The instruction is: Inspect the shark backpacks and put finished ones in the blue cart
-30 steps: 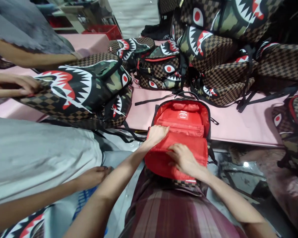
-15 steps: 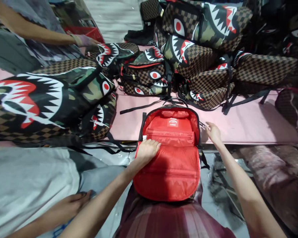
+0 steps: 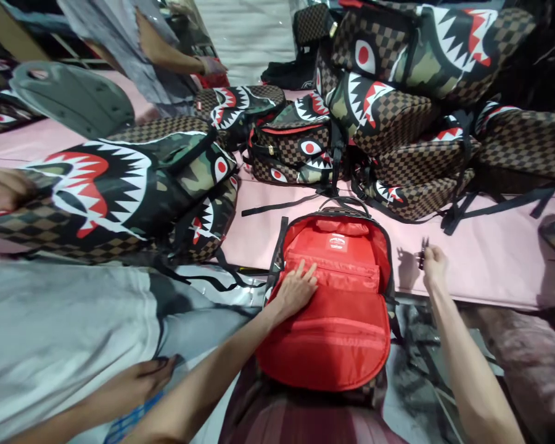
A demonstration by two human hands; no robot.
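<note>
- Both hands have moved since the earlier frame: the left hand [image 3: 296, 291] from the bag's edge onto its lining, the right hand [image 3: 435, 265] from beside the zip pull to above the table [image 3: 490, 246].
- Far left, a co-worker's hand [image 3: 2, 191] rests by a shark-print bag [image 3: 120, 185].
- Left fingers are spread, tips near the inner pocket [image 3: 351, 273].
- Centre: the red-lined bag [image 3: 324, 364] lies unzipped, flap lowered; it remains unclosed. Whether any trimming is finished, I cannot tell.
- Right fingers pinch dark snips [image 3: 423, 251], apart from the bag.
</note>
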